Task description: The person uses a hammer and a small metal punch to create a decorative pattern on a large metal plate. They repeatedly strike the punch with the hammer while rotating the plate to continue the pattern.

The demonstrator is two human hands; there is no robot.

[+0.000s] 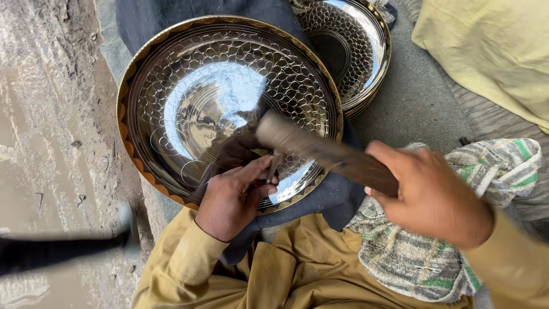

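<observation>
A large shiny metal plate (229, 68) with a scale pattern and scalloped brass rim lies in front of me on dark blue cloth. My left hand (231, 197) rests on its near edge, pinching a thin metal punch (273, 165) upright against the plate. My right hand (432, 194) grips the wooden handle of a mallet (320, 151), whose blurred head hovers right above the punch.
A stack of similar patterned plates (349, 46) sits at the upper right. A striped cloth (486, 166) lies over my right knee, a yellow cloth (492, 51) further right. Rough concrete (46, 114) lies left, with a dark blurred bar (63, 249) at lower left.
</observation>
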